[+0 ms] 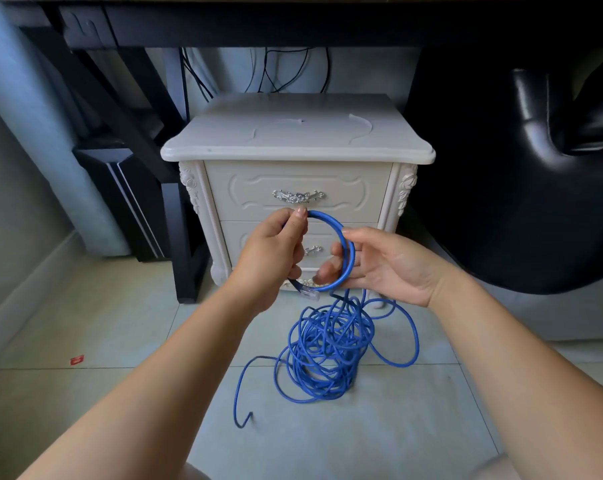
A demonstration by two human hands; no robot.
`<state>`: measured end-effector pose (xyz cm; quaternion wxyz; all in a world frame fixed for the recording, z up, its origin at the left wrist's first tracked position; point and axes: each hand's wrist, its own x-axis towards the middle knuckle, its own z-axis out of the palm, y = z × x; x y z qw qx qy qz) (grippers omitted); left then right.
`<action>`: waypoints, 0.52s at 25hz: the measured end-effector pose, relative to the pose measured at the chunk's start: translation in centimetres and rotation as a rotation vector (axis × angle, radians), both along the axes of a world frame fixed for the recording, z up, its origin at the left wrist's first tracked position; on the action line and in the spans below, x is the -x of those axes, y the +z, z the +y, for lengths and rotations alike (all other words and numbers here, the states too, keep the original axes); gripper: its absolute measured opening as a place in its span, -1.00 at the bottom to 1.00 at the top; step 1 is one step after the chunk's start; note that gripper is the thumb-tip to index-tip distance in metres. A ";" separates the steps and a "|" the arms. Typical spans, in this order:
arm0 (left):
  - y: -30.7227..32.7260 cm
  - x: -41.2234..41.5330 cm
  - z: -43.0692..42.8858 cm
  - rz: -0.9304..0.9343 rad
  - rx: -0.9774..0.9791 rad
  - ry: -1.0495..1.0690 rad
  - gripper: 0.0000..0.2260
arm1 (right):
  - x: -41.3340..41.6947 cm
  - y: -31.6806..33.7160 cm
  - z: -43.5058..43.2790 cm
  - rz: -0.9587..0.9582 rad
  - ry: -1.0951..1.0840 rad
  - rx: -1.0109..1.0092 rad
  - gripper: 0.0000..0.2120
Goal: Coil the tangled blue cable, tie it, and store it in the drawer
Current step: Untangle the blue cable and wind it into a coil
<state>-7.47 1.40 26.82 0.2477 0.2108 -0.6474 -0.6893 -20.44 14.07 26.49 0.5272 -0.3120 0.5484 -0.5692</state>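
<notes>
A blue cable (328,348) lies in a tangled heap on the tiled floor in front of a white nightstand (296,147). One loop of it is raised in front of the drawers. My left hand (276,251) pinches the top of that loop, and the clear plug end (308,292) hangs below this hand. My right hand (379,265) cups the loop's right side, thumb and fingers around the strand. The upper drawer (348,192) with its silver handle (297,196) is closed. The lower drawer (237,237) is partly hidden behind my hands.
A black desk frame (175,216) stands left of the nightstand, a black leather chair (522,188) to the right. Dark wires (272,74) hang behind the nightstand. A small red scrap (77,360) lies on the floor at left. The cable's loose end (241,424) curls toward me.
</notes>
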 end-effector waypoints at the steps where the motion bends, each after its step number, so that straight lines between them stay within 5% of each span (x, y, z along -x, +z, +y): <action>1: 0.1 -0.1 0.1 0.008 -0.014 -0.014 -0.70 | 0.1 0.2 0.3 0.006 -0.007 0.016 -0.79; 9: 1.3 -0.6 -1.1 -0.029 -0.408 -0.231 -0.72 | -1.1 1.0 -0.9 0.026 -0.162 0.124 -0.79; 13: 1.5 0.0 -0.8 -0.246 -0.131 -0.271 -0.69 | -1.3 1.9 -1.1 0.274 -0.058 -0.039 -0.75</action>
